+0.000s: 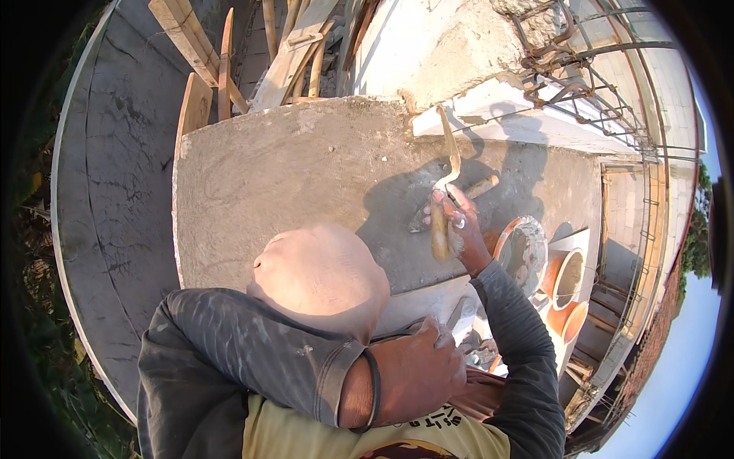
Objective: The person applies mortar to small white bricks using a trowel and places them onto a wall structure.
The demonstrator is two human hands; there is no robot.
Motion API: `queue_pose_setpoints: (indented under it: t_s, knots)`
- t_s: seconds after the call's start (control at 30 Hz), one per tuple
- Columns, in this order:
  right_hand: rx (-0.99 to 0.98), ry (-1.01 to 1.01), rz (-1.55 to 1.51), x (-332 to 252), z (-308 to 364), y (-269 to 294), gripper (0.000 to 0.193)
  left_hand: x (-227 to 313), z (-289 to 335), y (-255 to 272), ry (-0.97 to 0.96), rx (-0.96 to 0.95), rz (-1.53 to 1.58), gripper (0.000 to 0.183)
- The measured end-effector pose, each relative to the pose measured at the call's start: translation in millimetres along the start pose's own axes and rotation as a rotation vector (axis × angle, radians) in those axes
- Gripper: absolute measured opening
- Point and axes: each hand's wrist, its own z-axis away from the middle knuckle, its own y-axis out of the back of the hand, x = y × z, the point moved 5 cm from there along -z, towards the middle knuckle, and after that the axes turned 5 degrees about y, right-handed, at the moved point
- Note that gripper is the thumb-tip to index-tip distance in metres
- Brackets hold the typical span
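My right hand [461, 229] is wrapped round the wooden handle of a trowel [449, 149], whose narrow blade points up and away toward the white block edge. Just beyond and under that hand, a second wooden-handled tool [483, 186] lies on the grey cement slab [283, 176]; its flat end is partly hidden. My left arm crosses in front of my body, and the left hand [420, 367] is closed near my chest. Its fingertips are turned out of sight, so what they hold, if anything, is hidden. A pale rounded shape [317, 279] covers part of the slab.
An orange-rimmed, mortar-smeared bucket [523, 256] stands right of my right forearm, beside orange round containers [567, 277]. Steel reinforcing bars [569, 84] jut out at the upper right. Wooden planks [294, 57] lean beyond the slab, and a curved grey wall [115, 191] borders the left.
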Motion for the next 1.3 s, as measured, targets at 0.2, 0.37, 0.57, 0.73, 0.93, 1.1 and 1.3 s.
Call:
queue_pose_setpoints:
  t_s: [0.2,0.37,0.57,0.73,0.93,1.1,1.3]
  knots:
    - [0.115,-0.075,-0.104,-32.0,-17.0,-9.8,0.046,-20.2,30.0,16.3,-0.036,0.16,0.012,0.04]
    - [0.171,-0.226,-0.066,-81.5,-6.2,-25.3,0.042,-24.6,34.3,1.8,0.016,0.215,-0.077,0.022]
    - [0.1,-0.261,0.025,-82.5,-8.9,-49.2,0.037,-25.1,36.3,1.4,0.043,0.311,-0.183,0.021]
    - [0.077,-0.208,-0.05,-55.2,-30.2,-46.1,0.041,-27.9,49.2,37.7,-0.044,0.381,-0.025,0.03]
    - [0.246,-0.209,0.097,-89.0,-23.5,-62.0,0.037,-27.5,47.9,31.5,-0.016,0.334,-0.136,0.026]
    - [0.267,-0.232,0.015,-102.3,-24.7,-57.5,0.033,-23.8,44.1,-1.1,-0.009,0.404,-0.284,0.024]
    - [0.307,-0.273,0.002,-113.0,-5.9,-65.0,0.03,-21.5,40.2,-9.2,0.009,0.441,-0.32,0.023]
